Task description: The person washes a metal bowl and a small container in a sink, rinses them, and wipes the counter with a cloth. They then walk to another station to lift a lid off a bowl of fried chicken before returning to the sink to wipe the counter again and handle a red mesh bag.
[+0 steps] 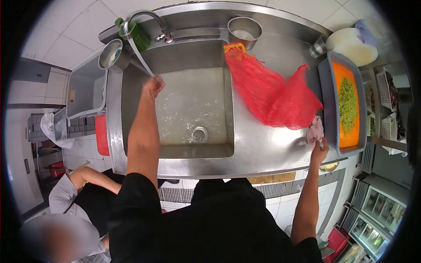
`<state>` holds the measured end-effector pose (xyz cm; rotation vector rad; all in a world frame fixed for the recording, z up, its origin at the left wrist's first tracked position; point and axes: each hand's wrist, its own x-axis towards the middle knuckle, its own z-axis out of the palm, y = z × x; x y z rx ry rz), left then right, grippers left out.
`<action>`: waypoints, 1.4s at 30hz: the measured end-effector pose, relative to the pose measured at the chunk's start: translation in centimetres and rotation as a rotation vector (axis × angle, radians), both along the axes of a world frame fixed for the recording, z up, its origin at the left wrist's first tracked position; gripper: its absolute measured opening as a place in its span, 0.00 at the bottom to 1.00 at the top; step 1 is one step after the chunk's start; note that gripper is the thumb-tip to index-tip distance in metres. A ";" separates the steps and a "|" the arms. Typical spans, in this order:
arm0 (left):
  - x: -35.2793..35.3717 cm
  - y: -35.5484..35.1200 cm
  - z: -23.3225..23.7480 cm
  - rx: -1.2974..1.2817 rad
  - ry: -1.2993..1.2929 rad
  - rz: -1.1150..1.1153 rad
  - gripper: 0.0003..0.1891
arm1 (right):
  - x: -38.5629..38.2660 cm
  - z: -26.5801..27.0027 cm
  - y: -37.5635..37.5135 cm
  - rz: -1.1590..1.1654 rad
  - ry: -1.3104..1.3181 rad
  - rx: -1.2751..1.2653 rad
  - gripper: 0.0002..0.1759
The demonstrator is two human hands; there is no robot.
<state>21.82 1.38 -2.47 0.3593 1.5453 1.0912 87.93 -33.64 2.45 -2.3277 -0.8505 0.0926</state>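
My left hand (152, 86) is over the left part of a steel sink (175, 152), its fingers curled together. A pale straight band (141, 57) runs down from the curved tap (144, 13) and ends right at these fingers. What the fingers hold, if anything, I cannot tell. Cloudy water (188, 105) lies in the basin, rippled around the round drain fitting (199, 134). At the counter's right, my right hand (319, 153) pinches the lower edge of a crumpled pale pink cloth (315, 131). Beside the cloth lies a limp red mesh bag (276, 96).
A grey tub (325, 83) holding orange and chopped green food stands at the right. Steel pots (244, 33) (114, 56) sit behind and left of the basin. A small clear cup (318, 47) is at the back right. Another person (72, 193) is close at lower left.
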 end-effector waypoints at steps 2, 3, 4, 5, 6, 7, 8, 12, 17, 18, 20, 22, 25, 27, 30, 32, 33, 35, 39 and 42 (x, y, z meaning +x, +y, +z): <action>-0.3 1.5 -1.3 -0.062 0.003 -0.055 0.02 | 2.8 -2.9 -3.7 -0.006 0.048 0.002 0.22; -0.3 2.3 -2.0 -0.122 0.007 -0.111 0.02 | 3.9 -3.8 -5.1 -0.013 0.098 0.006 0.22; 0.0 3.1 -2.6 -0.122 -0.001 -0.112 0.02 | 2.6 -2.2 -5.4 -0.013 0.090 0.006 0.22; 0.7 3.8 -3.1 -0.092 0.166 -0.026 0.04 | 0.5 0.2 -5.6 -0.094 0.231 -0.005 0.21; 1.1 4.6 -3.4 -0.061 0.333 0.058 0.05 | -1.0 1.9 -5.7 -0.178 0.373 -0.015 0.21; 0.8 5.8 -3.6 -0.060 0.327 0.057 0.05 | -0.9 1.9 -6.7 -0.179 0.366 -0.013 0.21; 0.1 7.0 -3.5 -0.011 0.315 -0.071 0.06 | -0.7 2.0 -7.5 -0.172 0.378 -0.016 0.21; -0.9 11.7 -1.1 0.208 -0.127 -0.139 0.08 | -1.6 2.4 -9.0 -0.204 0.355 -0.002 0.21; 0.3 16.7 2.3 0.082 -0.220 -0.102 0.10 | -2.9 3.3 -10.0 -0.199 0.396 -0.010 0.22; 0.3 17.3 2.3 0.076 -0.224 -0.109 0.10 | -3.2 3.4 -10.1 -0.209 0.392 -0.012 0.22; 0.1 18.2 2.4 0.064 -0.251 -0.067 0.13 | -3.7 3.5 -10.2 -0.204 0.366 -0.029 0.20; 0.4 18.4 2.6 0.052 -0.253 -0.046 0.15 | -4.2 3.7 -10.3 -0.205 0.357 -0.032 0.19; 0.7 18.9 2.0 0.026 -0.304 0.055 0.12 | -4.8 3.7 -10.4 -0.216 0.411 -0.001 0.18; 0.3 19.3 2.0 0.042 -0.239 -0.067 0.12 | -5.2 3.9 -10.3 -0.210 0.392 -0.023 0.18; 0.2 19.3 2.7 0.011 -0.195 -0.076 0.11 | -5.9 3.8 -10.0 -0.194 0.356 -0.048 0.18; 0.2 18.8 3.7 -0.007 -0.168 -0.118 0.10 | -6.0 3.7 -10.0 -0.182 0.336 -0.054 0.18; 0.0 18.7 4.1 -0.024 -0.140 -0.161 0.09 | -6.0 3.5 -9.9 -0.177 0.365 -0.044 0.18; -0.3 18.4 4.9 -0.007 -0.128 -0.182 0.09 | -6.0 3.2 -10.0 -0.170 0.393 -0.032 0.19; -0.3 17.9 4.5 0.213 -0.111 -0.157 0.13 | -7.7 4.2 -8.1 -0.133 0.388 -0.042 0.18; 0.2 16.4 4.5 0.308 0.066 -0.208 0.21 | -8.9 4.8 -6.9 -0.116 0.365 -0.041 0.18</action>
